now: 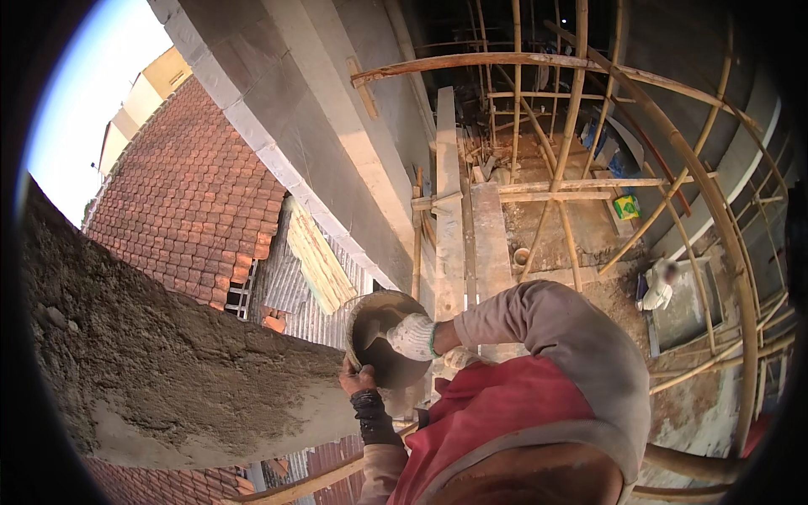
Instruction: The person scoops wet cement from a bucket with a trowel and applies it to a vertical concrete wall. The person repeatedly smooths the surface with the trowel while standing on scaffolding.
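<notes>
A round, mortar-stained bucket (390, 364) is just below the middle of the view. My left hand (358, 377), bare with a dark wrap at the wrist, is closed on its near-left rim. My right hand (411, 335), in a white knit glove, reaches inside the bucket, closed on what looks like a small trowel (373, 335), partly hidden by the glove and shadow. Left of the bucket is a wall edge (168, 362) coated in rough grey mortar.
Bamboo scaffolding (555, 189) fills the right side. A long plank (450, 194) runs ahead beside a grey wall (370, 126). Far below left are tiled (168, 185) and corrugated (278, 269) roofs. Another person (656, 290) is lower down at the right.
</notes>
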